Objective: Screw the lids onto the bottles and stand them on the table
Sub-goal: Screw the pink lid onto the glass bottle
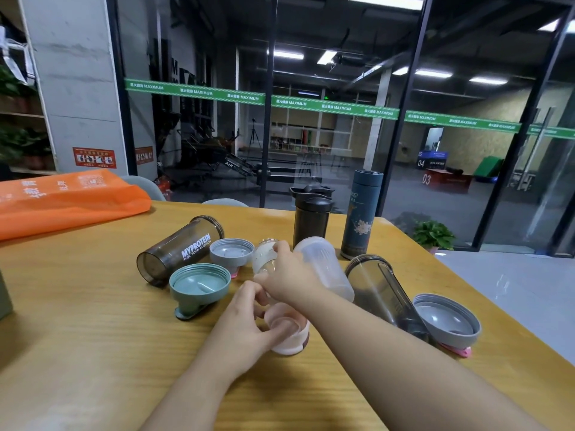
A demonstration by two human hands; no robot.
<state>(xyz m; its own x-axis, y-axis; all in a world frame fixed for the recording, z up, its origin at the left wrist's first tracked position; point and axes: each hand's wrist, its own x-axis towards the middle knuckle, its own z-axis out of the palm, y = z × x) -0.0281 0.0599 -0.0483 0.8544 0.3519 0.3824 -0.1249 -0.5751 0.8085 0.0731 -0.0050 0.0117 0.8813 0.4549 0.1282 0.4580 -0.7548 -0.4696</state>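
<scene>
Right hand (287, 276) has its fingers curled round a clear plastic bottle (264, 259) lying mid wooden table (93, 353); left hand (245, 325) pinches the round pink lid (287, 332) just below it.

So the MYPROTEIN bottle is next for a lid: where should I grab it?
Wrap a hand round the middle of the MYPROTEIN bottle from above. It lies on its side, open mouth pointing away, and its barrel is bare on top, so it can be tipped upright.
</scene>
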